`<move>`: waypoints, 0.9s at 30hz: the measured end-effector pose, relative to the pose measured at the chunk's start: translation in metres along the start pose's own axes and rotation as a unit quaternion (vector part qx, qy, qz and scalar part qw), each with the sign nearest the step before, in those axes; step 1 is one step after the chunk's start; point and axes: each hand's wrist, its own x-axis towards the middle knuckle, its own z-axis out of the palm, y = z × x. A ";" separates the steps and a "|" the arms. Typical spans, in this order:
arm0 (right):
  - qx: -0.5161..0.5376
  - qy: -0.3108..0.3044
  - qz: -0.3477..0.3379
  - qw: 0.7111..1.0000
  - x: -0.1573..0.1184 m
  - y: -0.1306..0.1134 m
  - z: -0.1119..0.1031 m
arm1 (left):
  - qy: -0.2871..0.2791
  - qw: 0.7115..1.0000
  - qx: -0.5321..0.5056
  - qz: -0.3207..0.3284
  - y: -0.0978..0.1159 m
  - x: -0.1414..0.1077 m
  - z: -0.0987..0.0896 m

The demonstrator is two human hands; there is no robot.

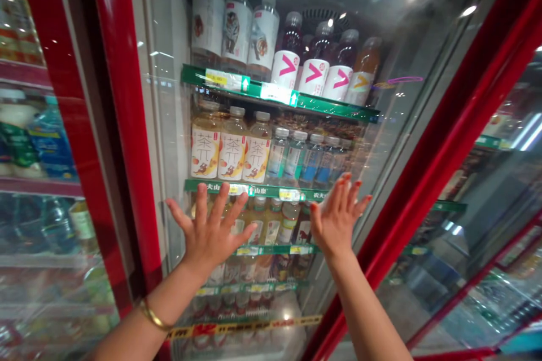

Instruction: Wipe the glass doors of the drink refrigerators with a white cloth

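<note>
My left hand [212,223] is raised with fingers spread and nothing in it, and a gold bangle [155,316] circles that wrist. To its right my right hand [339,214] is lifted too, fingers stretched out, holding nothing. Both are in front of a glass-doored drinks cooler with a red frame [131,124]; whether they touch the glass I cannot tell. Behind the glass, peach-labelled tea bottles [231,152] stand just above my left fingers. Small clear water bottles [296,158] are beside them. Lower bottles [273,223] show between my hands.
The upper shelf [339,104] has a green front edge and carries large white-labelled bottles [237,28] and purple drinks [315,62]. A yellow printed strip [254,327] crosses the lower glass. Other stocked shelves [38,186] flank the left side; a slanted red frame [449,163] runs along the right.
</note>
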 end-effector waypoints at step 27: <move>0.018 0.032 -0.065 0.997 0.047 0.053 -0.017 | 0.051 0.995 0.040 0.072 0.010 0.101 -0.004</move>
